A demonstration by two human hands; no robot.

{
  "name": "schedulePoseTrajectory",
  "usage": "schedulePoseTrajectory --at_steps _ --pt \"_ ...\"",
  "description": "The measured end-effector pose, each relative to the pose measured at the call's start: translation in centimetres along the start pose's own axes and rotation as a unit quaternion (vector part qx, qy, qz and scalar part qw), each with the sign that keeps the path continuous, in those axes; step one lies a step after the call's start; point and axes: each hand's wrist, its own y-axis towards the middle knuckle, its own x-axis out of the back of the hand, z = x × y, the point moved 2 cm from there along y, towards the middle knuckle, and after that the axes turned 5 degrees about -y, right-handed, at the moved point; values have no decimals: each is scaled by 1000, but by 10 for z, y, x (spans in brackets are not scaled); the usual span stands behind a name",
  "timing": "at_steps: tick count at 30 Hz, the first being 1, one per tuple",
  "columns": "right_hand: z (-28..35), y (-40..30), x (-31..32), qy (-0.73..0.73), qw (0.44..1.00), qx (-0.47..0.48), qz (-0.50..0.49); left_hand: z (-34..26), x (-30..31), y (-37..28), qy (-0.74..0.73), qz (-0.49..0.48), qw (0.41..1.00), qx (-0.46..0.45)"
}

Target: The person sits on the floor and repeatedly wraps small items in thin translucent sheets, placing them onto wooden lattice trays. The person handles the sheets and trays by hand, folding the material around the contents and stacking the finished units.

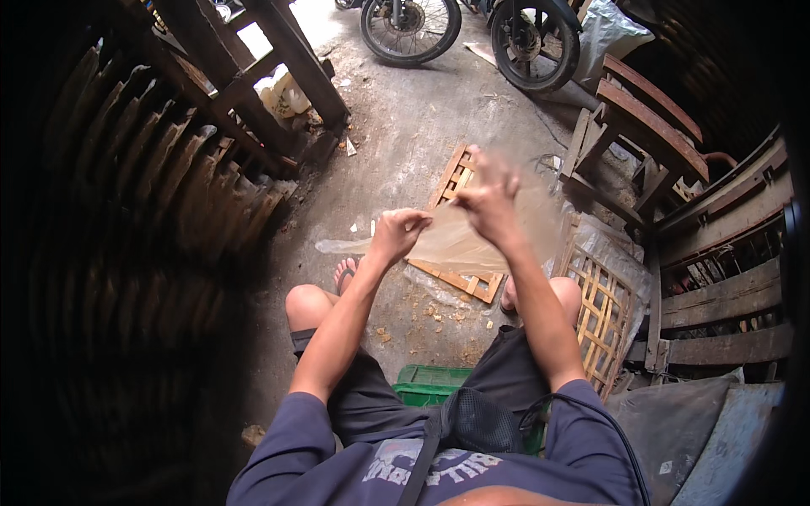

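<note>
A thin, translucent plastic sheet or bag (443,243) stretches between my hands, its twisted end trailing out to the left. My left hand (400,233) pinches it between thumb and fingers. Over its right part is my right hand (490,202), blurred by motion; thumb and index finger seem to grip the edge while the other fingers spread upward. Beneath the plastic, on the concrete floor, lies a wooden frame with woven slats (450,180), its middle covered from view.
Another woven slat panel (598,303) lies by my right knee on clear plastic. A wooden chair (652,126) and slatted wood (721,303) stand at right. Motorcycle wheels (411,28) are ahead, corrugated sheets (158,171) at left. Under me is a green plastic crate (430,382).
</note>
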Motion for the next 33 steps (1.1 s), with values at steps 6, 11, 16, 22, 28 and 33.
schedulePoseTrajectory --at_steps 6,11,16,22,28,33 --pt "-80 0 41 -67 966 -168 -187 46 19 -2 46 32 989 138" --pt "-42 -7 29 -89 982 -93 -139 31 11 -4 12 31 996 84" --pt "4 -7 -7 -93 991 9 91 18 9 -4 9 70 997 34" --pt "-61 3 20 -110 975 -170 94 34 34 1 34 115 974 194" --pt "-116 -16 35 -106 956 -273 -24 51 72 -4 -28 131 953 270" --pt "-127 -21 33 -96 952 -274 -102 60 90 -5 -42 36 983 173"
